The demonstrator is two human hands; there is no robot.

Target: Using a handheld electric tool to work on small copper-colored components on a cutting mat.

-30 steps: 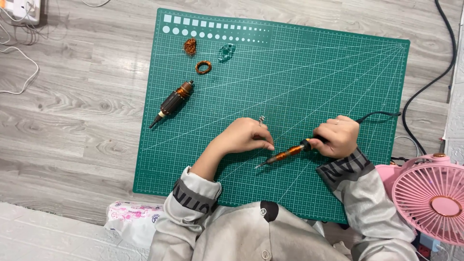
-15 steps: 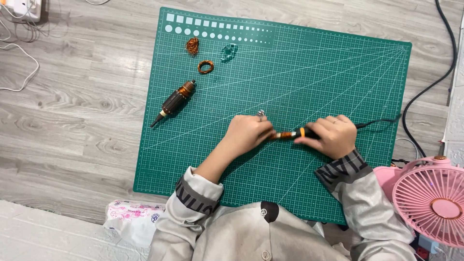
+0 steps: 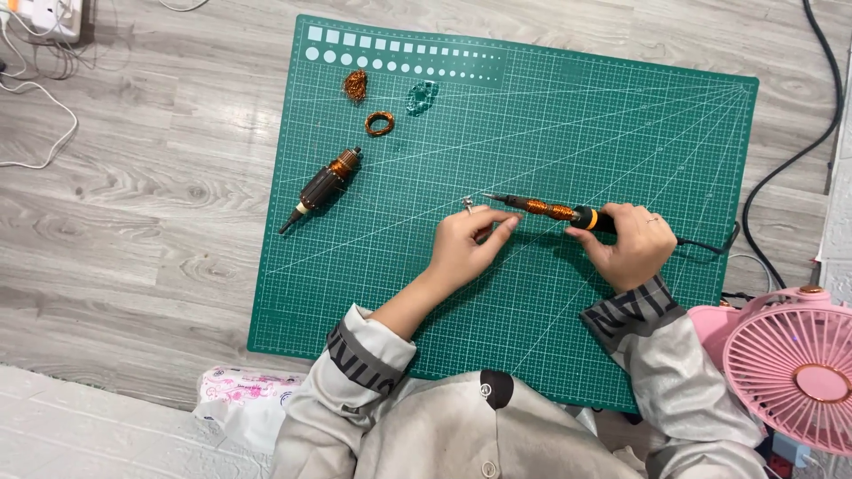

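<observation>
The right hand is gripping a soldering iron by its black handle, fingers closed round it, with the cord trailing off to the right across the cutting mat. The iron is lying almost level above the mat, its tip pointing left. The left hand is pinching a small metal part between fingertips and thumb, a narrow closed grip, and is holding it just beside the iron's tip; whether tip and part are touching cannot be told.

Judgement: the step in hand appears to be bringing the tip to the small part for soldering. The next move is calling for a steady left-hand hold and fine placing of the tip, with fingers kept off the hot metal.

Farther up the mat, a motor armature is lying tilted, well apart from both hands. Beyond it are lying a copper wire ring, a copper wire tangle and a small clear piece.
</observation>
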